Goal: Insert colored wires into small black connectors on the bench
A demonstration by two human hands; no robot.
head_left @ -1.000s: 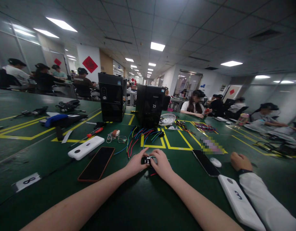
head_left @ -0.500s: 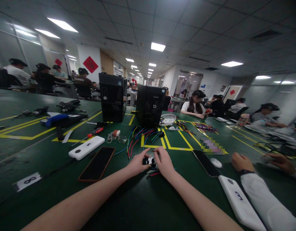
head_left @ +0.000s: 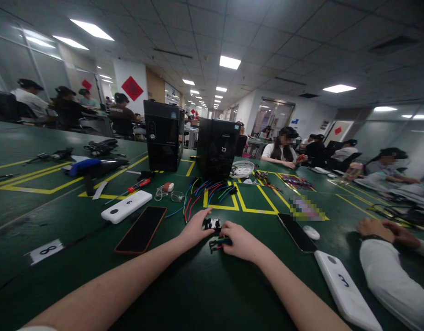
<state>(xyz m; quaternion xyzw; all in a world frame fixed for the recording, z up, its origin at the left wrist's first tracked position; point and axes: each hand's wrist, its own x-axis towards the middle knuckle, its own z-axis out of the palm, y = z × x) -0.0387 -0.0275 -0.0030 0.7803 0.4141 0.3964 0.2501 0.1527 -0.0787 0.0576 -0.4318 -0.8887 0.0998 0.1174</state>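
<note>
My left hand [head_left: 194, 228] rests on the green table and pinches a small black connector block [head_left: 212, 224] with white marks. Just to its right, my right hand [head_left: 240, 242] is closed on a short bundle of coloured wires with black plugs [head_left: 217, 243], lying on the table below the block. Beyond both hands a fan of coloured wires [head_left: 203, 193] spreads from a black computer case [head_left: 217, 149].
A phone [head_left: 141, 229] and a white box marked 8 [head_left: 125, 207] lie to the left, with a screwdriver [head_left: 138, 185] and a second case [head_left: 163, 135] behind. At right lie another phone [head_left: 296, 232], a white box marked 3 [head_left: 346, 289] and a neighbour's hands [head_left: 384, 228].
My right hand has left the connector block and dropped down to the wire bundle beside it. My left hand keeps the block. The neighbour's hands have come together at right.
</note>
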